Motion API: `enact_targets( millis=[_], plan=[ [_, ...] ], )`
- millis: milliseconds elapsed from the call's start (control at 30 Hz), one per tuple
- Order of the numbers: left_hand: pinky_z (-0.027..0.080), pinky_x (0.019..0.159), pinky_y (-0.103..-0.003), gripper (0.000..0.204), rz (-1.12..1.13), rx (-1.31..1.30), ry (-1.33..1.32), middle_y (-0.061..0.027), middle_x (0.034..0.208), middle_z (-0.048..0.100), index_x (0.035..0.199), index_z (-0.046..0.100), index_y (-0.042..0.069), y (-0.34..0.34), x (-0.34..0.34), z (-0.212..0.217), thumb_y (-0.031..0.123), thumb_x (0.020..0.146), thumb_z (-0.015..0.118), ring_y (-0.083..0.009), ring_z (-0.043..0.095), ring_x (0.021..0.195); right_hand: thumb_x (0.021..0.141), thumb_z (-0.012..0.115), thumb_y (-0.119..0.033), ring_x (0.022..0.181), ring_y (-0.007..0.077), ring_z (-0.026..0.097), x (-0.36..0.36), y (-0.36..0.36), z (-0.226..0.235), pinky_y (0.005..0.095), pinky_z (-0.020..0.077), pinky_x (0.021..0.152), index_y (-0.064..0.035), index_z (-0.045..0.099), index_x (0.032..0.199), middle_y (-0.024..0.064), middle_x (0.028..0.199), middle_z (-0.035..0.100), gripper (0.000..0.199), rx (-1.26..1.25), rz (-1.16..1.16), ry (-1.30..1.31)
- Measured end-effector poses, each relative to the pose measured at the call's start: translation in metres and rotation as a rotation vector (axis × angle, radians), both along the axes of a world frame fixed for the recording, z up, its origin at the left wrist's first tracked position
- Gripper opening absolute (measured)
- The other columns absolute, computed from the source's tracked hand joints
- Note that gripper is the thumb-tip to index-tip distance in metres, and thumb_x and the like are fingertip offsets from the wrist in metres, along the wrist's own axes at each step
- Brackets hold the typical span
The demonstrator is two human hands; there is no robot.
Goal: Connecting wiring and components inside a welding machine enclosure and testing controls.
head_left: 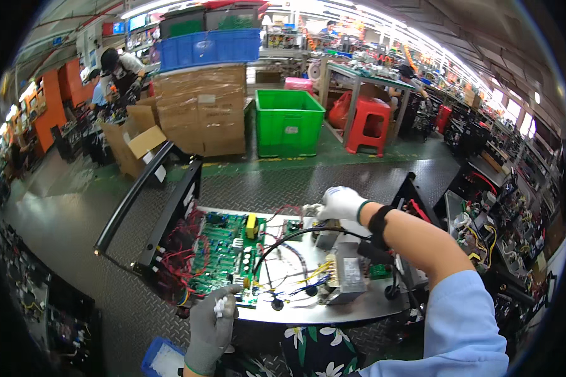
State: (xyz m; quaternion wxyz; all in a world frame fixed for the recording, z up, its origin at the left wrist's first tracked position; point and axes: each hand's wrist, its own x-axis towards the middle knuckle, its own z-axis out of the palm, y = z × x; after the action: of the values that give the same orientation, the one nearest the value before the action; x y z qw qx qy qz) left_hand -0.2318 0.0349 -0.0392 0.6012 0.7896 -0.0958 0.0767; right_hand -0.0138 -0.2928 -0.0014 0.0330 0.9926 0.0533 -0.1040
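An electronics chassis with a bare metal base plate (377, 306) lies in front of me. On its left part sits a green circuit board (223, 248) beside bundled red wires. A boxy metal transformer (349, 276) with yellow and blue wires stands on the right part. My left hand (210, 330), in a grey glove, is at the board's near edge, curled around small white plastic pieces (220, 306). My right hand (341, 205), white-gloved, reaches over the far edge near a smaller transformer (327, 235). Its fingers are pinched together; what they hold is unclear. A black cable (289, 236) arches across the plate.
A black handle frame (135, 198) rises at the chassis's left end. Below left stands a blue box (163, 359) with white contents. Beyond are a green crate (289, 122), cartons (201, 113) and a red stool (368, 125). More open chassis (478, 232) line the right.
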Motion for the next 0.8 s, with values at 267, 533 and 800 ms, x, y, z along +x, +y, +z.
enact_targets(
  millis=[267, 533, 800],
  plan=[
    [0.044, 0.059, -0.025, 0.029, 0.151, -0.143, 0.038, -0.0041, 0.069, 0.061, 0.109, 0.064, 0.000, 0.027, 0.013, -0.024, 0.022, 0.096, 0.051, -0.0085, 0.056, 0.064, 0.079, 0.071, -0.006, 0.084, 0.0119, 0.064, -0.015, 0.045, 0.055, 0.0263, 0.0517, 0.074, 0.0086, 0.055, 0.112, 0.0086, 0.095, 0.068, 0.040, 1.063, -0.073, -0.414],
    [0.046, 0.073, -0.026, 0.036, 0.008, -0.150, -0.037, -0.0068, 0.083, 0.065, 0.112, 0.061, 0.000, -0.039, 0.106, 0.013, 0.030, 0.091, 0.060, -0.0120, 0.057, 0.077, 0.084, 0.062, -0.006, 0.077, 0.0136, 0.059, -0.064, 0.100, 0.042, 0.0275, 0.0491, 0.077, -0.0005, 0.022, 0.146, 0.0084, 0.082, 0.057, 0.074, 0.816, 0.525, -0.141],
    [0.051, 0.066, -0.045, 0.025, -0.105, 0.388, -0.166, -0.0158, 0.085, 0.066, 0.103, 0.060, 0.009, -0.028, 0.141, 0.010, 0.021, 0.082, 0.062, -0.0365, 0.065, 0.078, 0.078, 0.072, -0.016, 0.081, 0.0365, 0.066, -0.055, 0.128, 0.045, 0.0399, 0.0533, 0.071, -0.0033, 0.029, 0.144, 0.0180, 0.090, 0.068, 0.080, 0.328, 0.628, -0.126]
  ],
)
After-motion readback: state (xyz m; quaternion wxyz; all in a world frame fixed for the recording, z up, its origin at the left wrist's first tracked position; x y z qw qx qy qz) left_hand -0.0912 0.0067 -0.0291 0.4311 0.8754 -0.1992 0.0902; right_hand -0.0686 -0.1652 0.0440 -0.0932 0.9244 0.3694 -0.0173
